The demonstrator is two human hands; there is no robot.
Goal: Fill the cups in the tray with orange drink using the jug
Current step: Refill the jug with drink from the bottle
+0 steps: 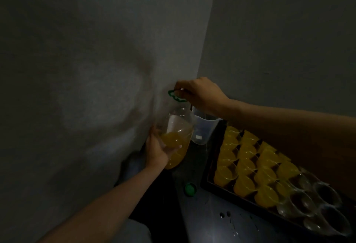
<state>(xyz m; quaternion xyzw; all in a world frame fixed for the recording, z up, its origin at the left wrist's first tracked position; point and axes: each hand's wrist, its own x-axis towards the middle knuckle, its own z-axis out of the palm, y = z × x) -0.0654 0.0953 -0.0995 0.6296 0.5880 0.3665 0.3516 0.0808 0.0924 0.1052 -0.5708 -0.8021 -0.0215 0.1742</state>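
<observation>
A large clear bottle [178, 127] with orange drink in its lower part is held up off the table. My left hand [159, 149] cups its base from the left. My right hand [200, 94] grips the green carry handle [176, 97] at its neck. Just behind the bottle stands a clear, empty-looking jug [203, 129]. To the right, a dark tray [207, 178] holds several small clear cups: those at the far end [246, 163] are filled with orange drink, those at the near end [325, 194] are empty.
A green bottle cap [190, 188] lies on the dark table [204, 223] near the tray's left corner. Drops of liquid [225, 214] dot the tabletop. Grey walls [96, 69] meet in a corner right behind the bottle. The scene is dim.
</observation>
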